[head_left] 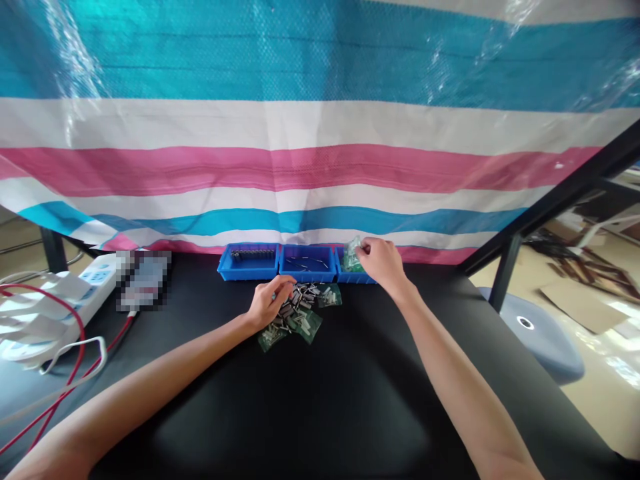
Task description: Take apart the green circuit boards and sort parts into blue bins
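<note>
My left hand rests on the black table with its fingers curled, pinching at a heap of small grey parts and green plastic bags. What it grips is too small to make out. My right hand reaches to the rightmost blue bin and is closed on a small clear-green bag of parts held over that bin. Two more blue bins sit to the left: the middle bin holds a few thin pieces, the left bin holds a row of dark parts.
A striped blue, white and pink tarp hangs right behind the bins. A white power strip with red cables lies at the left, next to a blurred box. A black frame post and a grey stool stand at the right.
</note>
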{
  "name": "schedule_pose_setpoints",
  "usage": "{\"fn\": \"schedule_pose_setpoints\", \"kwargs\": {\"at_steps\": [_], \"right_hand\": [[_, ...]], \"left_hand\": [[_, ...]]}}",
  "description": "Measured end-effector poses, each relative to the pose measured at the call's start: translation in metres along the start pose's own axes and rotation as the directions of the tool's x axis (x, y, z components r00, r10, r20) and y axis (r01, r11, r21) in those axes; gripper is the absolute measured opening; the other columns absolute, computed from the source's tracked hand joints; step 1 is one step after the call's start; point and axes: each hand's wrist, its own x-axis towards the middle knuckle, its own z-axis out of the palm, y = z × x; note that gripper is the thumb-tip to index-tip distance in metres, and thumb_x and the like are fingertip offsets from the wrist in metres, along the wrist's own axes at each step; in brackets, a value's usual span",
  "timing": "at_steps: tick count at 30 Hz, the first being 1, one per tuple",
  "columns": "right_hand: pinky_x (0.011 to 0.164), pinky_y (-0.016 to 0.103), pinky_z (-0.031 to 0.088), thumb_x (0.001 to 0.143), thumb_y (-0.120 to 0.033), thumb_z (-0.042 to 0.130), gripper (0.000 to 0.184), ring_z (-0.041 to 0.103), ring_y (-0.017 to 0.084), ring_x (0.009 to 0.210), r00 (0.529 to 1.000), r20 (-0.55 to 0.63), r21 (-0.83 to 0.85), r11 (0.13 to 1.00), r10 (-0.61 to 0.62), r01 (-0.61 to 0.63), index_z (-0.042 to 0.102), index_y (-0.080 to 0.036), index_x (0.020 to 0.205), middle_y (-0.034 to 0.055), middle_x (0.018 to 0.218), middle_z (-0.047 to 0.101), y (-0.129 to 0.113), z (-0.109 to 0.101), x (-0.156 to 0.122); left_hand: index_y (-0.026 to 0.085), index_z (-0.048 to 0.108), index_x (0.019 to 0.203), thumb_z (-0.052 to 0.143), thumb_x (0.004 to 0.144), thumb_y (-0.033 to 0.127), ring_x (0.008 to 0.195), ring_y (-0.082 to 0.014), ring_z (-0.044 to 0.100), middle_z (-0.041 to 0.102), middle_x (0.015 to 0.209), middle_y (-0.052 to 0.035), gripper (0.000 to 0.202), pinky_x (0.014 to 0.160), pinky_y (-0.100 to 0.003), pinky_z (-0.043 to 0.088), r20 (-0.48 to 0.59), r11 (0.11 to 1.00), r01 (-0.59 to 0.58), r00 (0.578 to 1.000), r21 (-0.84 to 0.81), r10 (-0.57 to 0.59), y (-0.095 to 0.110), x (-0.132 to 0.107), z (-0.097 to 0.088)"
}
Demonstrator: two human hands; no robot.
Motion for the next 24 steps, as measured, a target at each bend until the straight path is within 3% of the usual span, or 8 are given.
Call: {"fn": "schedule_pose_setpoints", "kwargs": {"at_steps": [1, 4, 7, 10, 14, 19, 24], "right_hand": [[0.064, 0.027, 0.04, 0.087, -0.028, 0.053, 0.019, 0.064, 0.023, 0.08, 0.999, 0.04, -0.086, 0.996, 0.017, -0.013, 0.067, -0.016, 0.084, 0.0101, 0.081, 0.068, 0.006, 0.001, 0.003], [0.067, 0.03, 0.042, 0.087, -0.027, 0.056, 0.025, 0.064, 0.026, 0.087, 1.0, 0.012, -0.238, 0.971, -0.011, 0.014, 0.064, -0.012, 0.106, 0.0167, 0.102, 0.066, 0.012, 0.003, 0.005], [0.066, 0.028, 0.042, 0.088, -0.025, 0.053, 0.018, 0.065, 0.022, 0.085, 0.978, 0.115, -0.113, 0.976, -0.176, 0.188, 0.068, -0.017, 0.096, 0.0102, 0.096, 0.069, 0.002, 0.004, -0.001], [0.065, 0.025, 0.042, 0.087, -0.027, 0.057, 0.014, 0.065, 0.017, 0.077, 0.853, 0.336, 0.107, 0.916, -0.4, 0.388, 0.069, -0.021, 0.088, 0.003, 0.082, 0.071, -0.016, 0.008, -0.015], [0.062, 0.026, 0.042, 0.081, -0.027, 0.065, 0.016, 0.067, 0.023, 0.084, 0.777, 0.462, 0.015, 0.879, -0.429, 0.476, 0.067, -0.019, 0.095, 0.0073, 0.091, 0.071, -0.037, 0.026, -0.034], [0.067, 0.028, 0.045, 0.091, -0.025, 0.052, 0.015, 0.068, 0.024, 0.086, 0.801, 0.407, -0.095, 0.852, -0.439, 0.515, 0.063, -0.017, 0.098, 0.0098, 0.094, 0.07, -0.047, 0.049, -0.043], [0.069, 0.029, 0.047, 0.092, -0.025, 0.047, 0.018, 0.069, 0.026, 0.085, 0.804, 0.432, -0.127, 0.854, -0.409, 0.504, 0.063, -0.016, 0.096, 0.0112, 0.092, 0.07, -0.049, 0.058, -0.045]], "left_hand": [[0.017, 0.057, 0.104, 0.045, 0.095, 0.028, 0.047, -0.004, 0.042, 0.061, 0.069, 0.0025, 0.019, 0.05, -0.016, 0.037, -0.002, 1.0, -0.005, 1.0, 0.003, 0.005, 0.0, 0.0, 0.0], [0.017, 0.057, 0.104, 0.045, 0.094, 0.027, 0.047, -0.0037, 0.041, 0.062, 0.07, 0.0023, 0.019, 0.051, -0.016, 0.037, -0.026, 1.0, -0.014, 1.0, 0.007, 0.014, -0.001, -0.001, 0.0], [0.017, 0.058, 0.104, 0.046, 0.094, 0.028, 0.047, -0.0039, 0.042, 0.061, 0.07, 0.0021, 0.019, 0.051, -0.016, 0.038, -0.052, 1.0, -0.014, 0.999, -0.003, 0.014, -0.003, -0.001, 0.0], [0.017, 0.058, 0.103, 0.046, 0.094, 0.028, 0.047, -0.0039, 0.043, 0.061, 0.069, 0.0023, 0.019, 0.05, -0.015, 0.038, -0.059, 1.0, -0.002, 0.998, -0.008, 0.001, -0.003, -0.002, 0.0], [0.017, 0.059, 0.103, 0.046, 0.095, 0.029, 0.047, -0.0042, 0.044, 0.061, 0.069, 0.0021, 0.02, 0.05, -0.015, 0.038, -0.064, 1.0, -0.008, 0.998, 0.002, 0.008, -0.003, -0.002, 0.0], [0.017, 0.059, 0.103, 0.046, 0.095, 0.027, 0.049, -0.0044, 0.047, 0.061, 0.068, 0.0028, 0.018, 0.052, -0.015, 0.04, -0.063, 0.999, -0.03, 0.998, 0.032, 0.032, -0.001, -0.001, 0.0], [0.017, 0.059, 0.101, 0.046, 0.094, 0.025, 0.051, -0.0051, 0.051, 0.062, 0.068, 0.0028, 0.017, 0.054, -0.015, 0.041, -0.054, 0.998, -0.031, 0.998, 0.056, 0.034, -0.001, -0.001, -0.001]]}}
